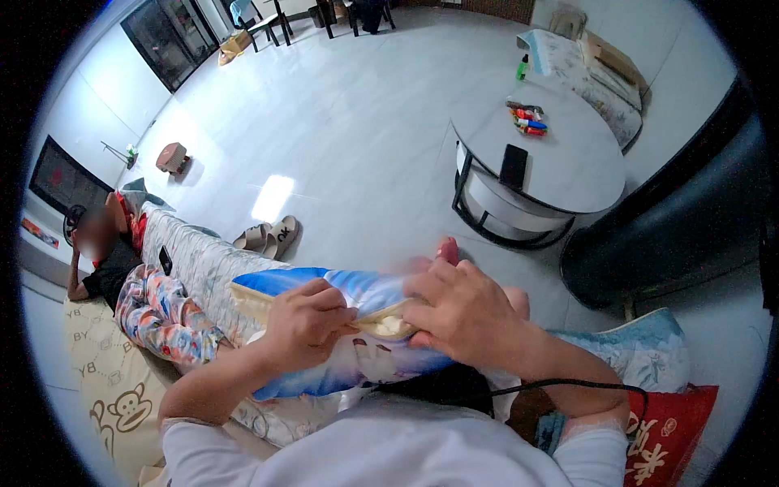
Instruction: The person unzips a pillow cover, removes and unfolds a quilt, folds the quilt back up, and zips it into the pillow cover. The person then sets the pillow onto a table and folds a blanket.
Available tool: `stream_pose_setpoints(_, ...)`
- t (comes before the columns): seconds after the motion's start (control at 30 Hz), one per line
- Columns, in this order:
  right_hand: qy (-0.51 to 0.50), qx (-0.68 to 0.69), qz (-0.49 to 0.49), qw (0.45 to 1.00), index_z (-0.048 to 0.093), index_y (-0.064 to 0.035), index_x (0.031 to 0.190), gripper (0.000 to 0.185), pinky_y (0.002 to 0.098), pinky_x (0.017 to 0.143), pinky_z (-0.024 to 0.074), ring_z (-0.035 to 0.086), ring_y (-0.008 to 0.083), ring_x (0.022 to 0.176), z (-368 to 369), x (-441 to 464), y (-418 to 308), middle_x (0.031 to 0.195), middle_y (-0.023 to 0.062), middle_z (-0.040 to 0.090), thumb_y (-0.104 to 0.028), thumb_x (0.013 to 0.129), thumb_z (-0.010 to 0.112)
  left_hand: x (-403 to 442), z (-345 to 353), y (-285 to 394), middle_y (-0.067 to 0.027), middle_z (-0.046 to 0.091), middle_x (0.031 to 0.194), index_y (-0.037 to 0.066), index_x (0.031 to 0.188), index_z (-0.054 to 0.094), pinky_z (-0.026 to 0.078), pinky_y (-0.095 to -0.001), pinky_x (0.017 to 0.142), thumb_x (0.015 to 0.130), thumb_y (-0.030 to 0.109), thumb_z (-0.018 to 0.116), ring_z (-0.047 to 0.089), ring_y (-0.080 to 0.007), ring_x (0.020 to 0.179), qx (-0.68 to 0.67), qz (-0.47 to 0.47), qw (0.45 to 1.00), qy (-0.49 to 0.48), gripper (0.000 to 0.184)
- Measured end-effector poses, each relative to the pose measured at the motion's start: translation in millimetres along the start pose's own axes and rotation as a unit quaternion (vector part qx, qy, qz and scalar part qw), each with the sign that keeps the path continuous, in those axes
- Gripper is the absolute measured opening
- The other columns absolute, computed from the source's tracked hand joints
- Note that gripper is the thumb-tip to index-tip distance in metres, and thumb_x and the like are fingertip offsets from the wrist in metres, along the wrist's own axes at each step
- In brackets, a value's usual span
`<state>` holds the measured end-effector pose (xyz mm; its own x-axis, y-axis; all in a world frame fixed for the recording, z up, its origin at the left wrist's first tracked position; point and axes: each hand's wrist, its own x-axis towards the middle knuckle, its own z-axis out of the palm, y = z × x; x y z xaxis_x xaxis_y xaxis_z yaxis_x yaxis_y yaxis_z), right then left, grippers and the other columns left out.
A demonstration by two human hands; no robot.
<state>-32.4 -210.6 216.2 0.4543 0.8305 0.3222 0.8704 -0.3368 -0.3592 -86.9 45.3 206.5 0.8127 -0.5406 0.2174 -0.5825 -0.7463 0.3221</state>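
Observation:
A blue and white printed cushion cover (381, 365) lies across my lap, with a cream-coloured inside showing at its open edge (388, 326). My left hand (308, 325) pinches this edge on the left. On the other side of the gap, my right hand (462, 312) grips the same edge with thumb and fingers. The opening gapes between the two hands. Whether a zip runs along it I cannot make out. Part of the cover is hidden behind my hands, and my bare foot (446, 250) shows just beyond it.
On the left, another person (122, 268) reclines on the sofa near a phone (165, 260). Slippers (280, 235) lie on the floor. A round table (576, 162) at the right holds a black phone (514, 166) and colourful small items (529, 122). A dark cable (568, 381) crosses my right arm.

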Motion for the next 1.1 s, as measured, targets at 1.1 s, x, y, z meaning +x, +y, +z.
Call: stream_pose_setpoints(1.1, 0.036, -0.062, 0.054, 0.996, 0.058, -0.0081, 0.082, 0.030, 0.0378, 0.073, 0.0452, 0.057, 0.0253, 0.083, 21.4, -1.7, 24.3, 0.083, 0.0088, 0.055, -0.033, 0.069, 0.070, -0.7, 24.5, -20.8, -0.0056, 0.053, 0.083, 0.005, 0.088, 0.059, 0.044, -0.0346, 0.065, 0.068, 0.015, 0.072, 0.053, -0.0233, 0.076, 0.068, 0.084, 0.992, 0.061, 0.025)
